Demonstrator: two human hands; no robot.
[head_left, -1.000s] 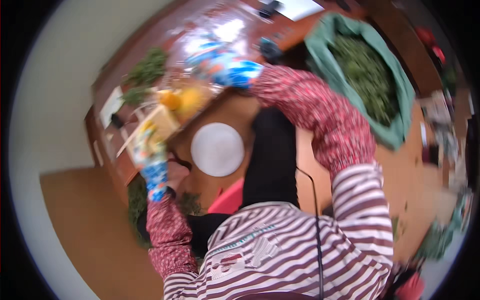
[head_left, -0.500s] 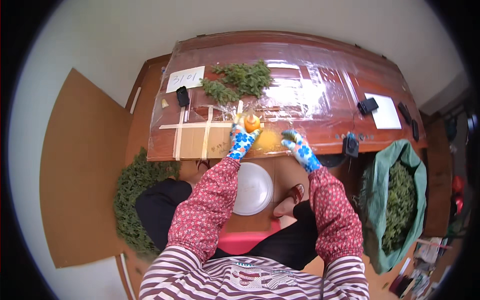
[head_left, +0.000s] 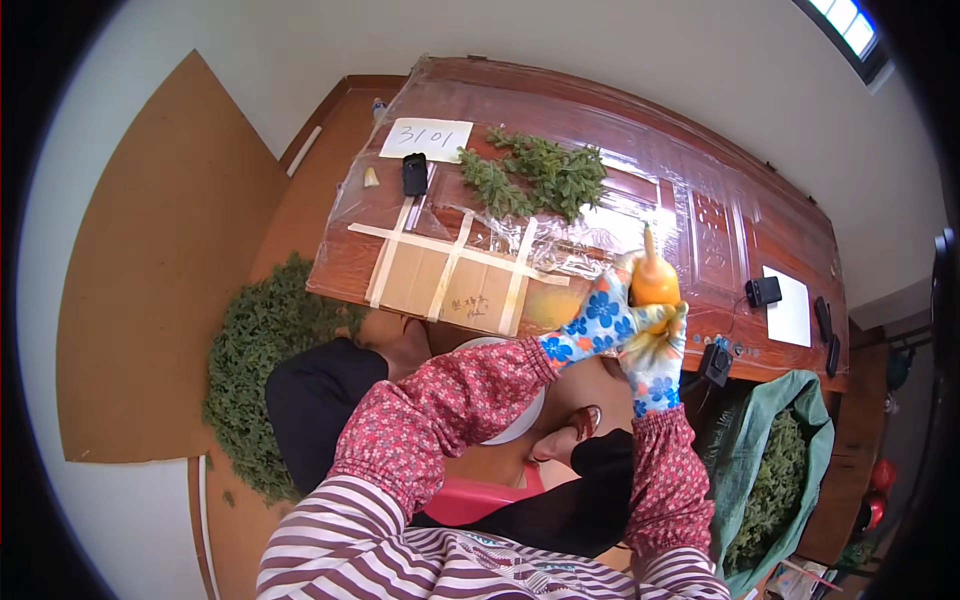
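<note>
An orange squeeze bottle [head_left: 655, 282] with a thin pointed nozzle stands upright above the near edge of the wooden table [head_left: 700, 215]. My left hand [head_left: 590, 325], in a blue flowered glove, wraps its lower side. From below and to the right, my right hand [head_left: 655, 368], gloved the same way, also grips the bottle. A pile of green sprigs [head_left: 540, 175] lies further back on the plastic-covered tabletop, apart from both hands.
A taped cardboard sheet [head_left: 450, 285], a white paper [head_left: 428, 138] and a black device [head_left: 414, 172] lie at the table's left. A white bowl [head_left: 520, 425] sits under my arm. Greens are heaped on the floor [head_left: 260, 370] and in a green sack [head_left: 780, 470].
The view has swung and settled over the table. My hands, which were apart at the table's edge, have come together on the orange bottle and lifted it.
</note>
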